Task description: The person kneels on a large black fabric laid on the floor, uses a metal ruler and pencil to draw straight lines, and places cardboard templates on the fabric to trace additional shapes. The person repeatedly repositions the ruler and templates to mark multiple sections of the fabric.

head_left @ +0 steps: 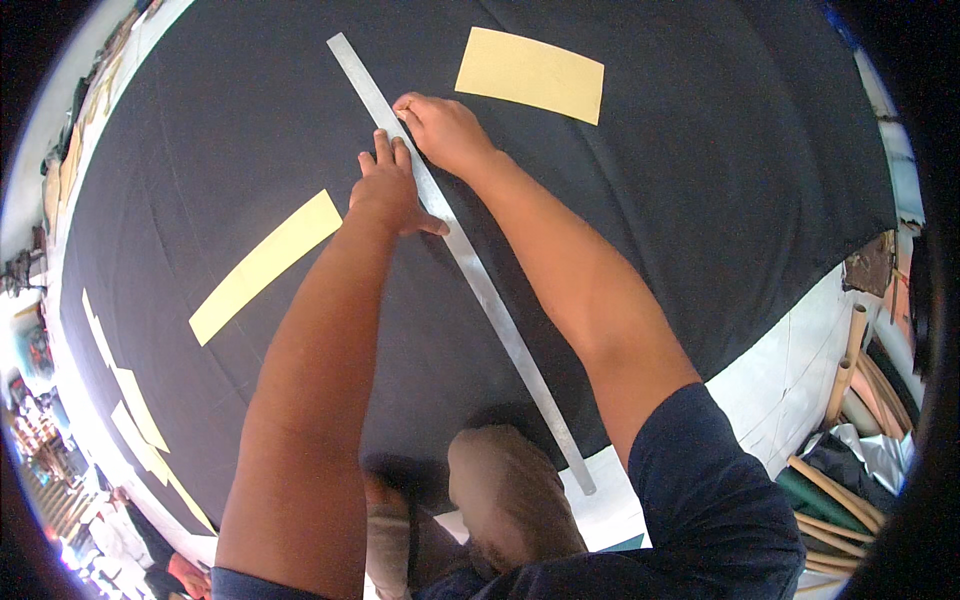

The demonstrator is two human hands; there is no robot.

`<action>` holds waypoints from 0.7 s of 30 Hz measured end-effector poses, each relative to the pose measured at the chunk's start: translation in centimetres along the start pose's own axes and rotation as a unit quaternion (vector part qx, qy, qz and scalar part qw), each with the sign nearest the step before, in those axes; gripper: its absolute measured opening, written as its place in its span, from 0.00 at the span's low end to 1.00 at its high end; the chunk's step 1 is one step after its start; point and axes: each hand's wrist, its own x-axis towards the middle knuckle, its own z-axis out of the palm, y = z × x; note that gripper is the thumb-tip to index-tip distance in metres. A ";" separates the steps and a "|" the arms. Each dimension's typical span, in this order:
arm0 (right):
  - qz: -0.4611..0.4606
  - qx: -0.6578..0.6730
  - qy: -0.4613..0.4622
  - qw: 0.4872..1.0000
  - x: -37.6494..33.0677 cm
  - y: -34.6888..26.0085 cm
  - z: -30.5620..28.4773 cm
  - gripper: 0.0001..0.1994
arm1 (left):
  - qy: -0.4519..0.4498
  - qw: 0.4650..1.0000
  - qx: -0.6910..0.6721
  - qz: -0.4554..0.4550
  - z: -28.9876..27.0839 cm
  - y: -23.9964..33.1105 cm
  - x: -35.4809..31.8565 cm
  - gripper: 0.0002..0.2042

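A long metal ruler (pixel 490 302) lies slantwise across a large black cloth (pixel 700 190), from the far left down toward my knee. My left hand (pixel 385 192) presses on the ruler with its fingers spread, the thumb reaching across it. Just beyond, on the ruler's right side, my right hand (pixel 446 130) is closed in a pinch against the edge. A small pale tip shows at its fingertips, too small to name. Two yellow pattern pieces lie on the cloth: a wide one (pixel 532 75) beyond my right hand and a narrow curved one (pixel 268 266) left of my left forearm.
More yellow strips (pixel 142 410) lie along the cloth's left edge. Past the cloth on the right shows a white surface (pixel 780 370), with cardboard tubes (pixel 846 365) and rolled material beside it. My knee (pixel 505 490) is at the near edge. Another person's hand (pixel 188 577) appears at lower left.
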 end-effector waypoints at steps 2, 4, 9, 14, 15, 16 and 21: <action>-0.021 -0.026 -0.028 0.999 -0.7 -0.3 -0.6 0.11 | 0.003 1.000 0.000 -0.005 -0.1 0.2 -0.3 0.76; -0.035 -0.058 -0.072 0.995 -2.4 -1.0 -1.5 0.11 | 0.001 1.000 0.002 -0.013 -0.1 0.3 -0.4 0.74; -0.005 -0.029 -0.087 0.996 -14.3 -1.9 -4.1 0.07 | 0.034 0.999 0.019 -0.008 1.2 -0.2 0.8 0.75; -0.016 -0.068 -0.125 0.990 -28.2 -3.2 -7.0 0.13 | 0.069 0.997 0.024 -0.004 1.9 -1.0 0.9 0.73; 0.015 -0.055 -0.139 0.989 -30.7 -3.6 -7.7 0.14 | 0.068 0.997 0.032 -0.002 2.0 -1.0 1.2 0.73; 0.044 -0.039 -0.154 0.986 -33.1 -4.4 -8.5 0.15 | 0.066 0.997 0.040 -0.004 2.3 -1.3 1.1 0.72; 0.105 -0.075 -0.172 0.977 -44.5 -7.7 -11.6 0.12 | 0.079 0.996 0.045 0.006 3.0 -0.8 1.7 0.71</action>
